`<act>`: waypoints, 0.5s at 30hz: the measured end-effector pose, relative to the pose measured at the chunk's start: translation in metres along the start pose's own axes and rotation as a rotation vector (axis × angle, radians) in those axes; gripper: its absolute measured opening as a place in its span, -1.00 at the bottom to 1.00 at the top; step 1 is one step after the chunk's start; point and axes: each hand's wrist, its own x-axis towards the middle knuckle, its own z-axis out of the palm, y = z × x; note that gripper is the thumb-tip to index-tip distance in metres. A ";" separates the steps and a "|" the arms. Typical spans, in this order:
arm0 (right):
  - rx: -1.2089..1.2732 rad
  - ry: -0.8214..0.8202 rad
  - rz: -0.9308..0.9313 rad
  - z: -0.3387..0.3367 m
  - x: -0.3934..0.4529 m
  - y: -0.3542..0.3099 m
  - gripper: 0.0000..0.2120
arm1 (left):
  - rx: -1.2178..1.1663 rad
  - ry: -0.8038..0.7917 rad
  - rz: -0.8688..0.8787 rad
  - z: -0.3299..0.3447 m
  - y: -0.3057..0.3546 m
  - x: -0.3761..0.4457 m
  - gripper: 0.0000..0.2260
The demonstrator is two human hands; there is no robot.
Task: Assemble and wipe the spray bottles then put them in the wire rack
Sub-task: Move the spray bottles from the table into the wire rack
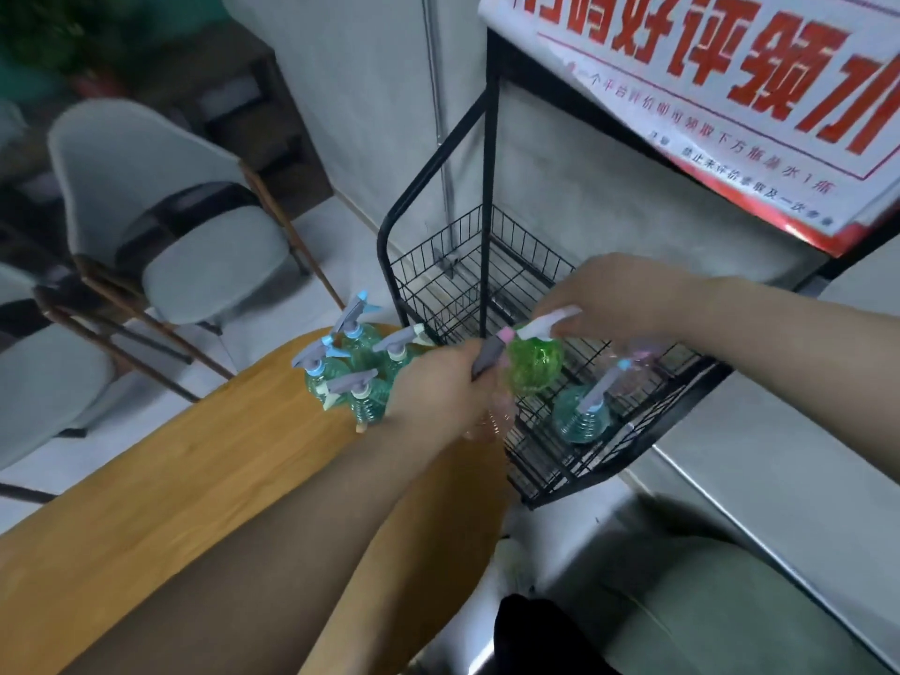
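Note:
My right hand (618, 297) grips the white sprayer head of a green spray bottle (535, 365) and holds it over the black wire rack (438, 285). My left hand (438, 387) grips the grey trigger head of a clear pink bottle (492, 421) at the table's edge. A teal spray bottle (582, 416) and a faint pink one (643, 362) sit inside the rack's basket. Several teal spray bottles (360, 372) with grey-blue heads stand together on the wooden table (204, 479).
Grey chairs (160, 226) stand left of the table. A red and white poster (730, 90) hangs over the rack's top. A grey wall or counter (779, 431) runs along the right, with a green cushion (721, 601) below.

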 end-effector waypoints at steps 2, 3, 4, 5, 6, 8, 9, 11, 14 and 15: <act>0.014 0.030 0.001 -0.003 0.003 0.022 -0.76 | 0.009 0.018 0.012 0.003 0.012 0.019 -0.87; 0.027 0.037 -0.002 -0.002 0.006 0.033 -0.77 | 0.003 0.022 0.016 0.005 0.019 0.028 -0.84; 0.041 0.038 0.001 0.001 0.010 0.044 -0.78 | -0.006 0.017 0.017 0.009 0.024 0.037 -0.81; 0.048 0.040 0.008 0.004 0.016 0.055 -0.78 | -0.012 0.010 0.011 0.014 0.029 0.046 -0.79; 0.055 0.043 0.019 0.008 0.021 0.065 -0.78 | -0.015 -0.007 0.001 0.020 0.033 0.054 -0.80; 0.066 0.048 0.044 0.018 0.033 0.084 -0.76 | -0.037 -0.049 -0.025 0.035 0.041 0.071 -0.80; 0.066 0.046 0.055 0.024 0.039 0.094 -0.74 | -0.061 -0.066 -0.041 0.043 0.045 0.080 -0.79; 0.076 0.021 0.073 0.037 0.052 0.111 -0.71 | -0.115 -0.085 -0.071 0.059 0.050 0.095 -0.78; 0.114 -0.017 0.092 0.055 0.068 0.130 -0.70 | -0.126 -0.100 -0.096 0.080 0.055 0.115 -0.80; 0.126 -0.030 0.090 0.061 0.073 0.136 -0.69 | -0.111 -0.113 -0.100 0.086 0.056 0.121 -0.80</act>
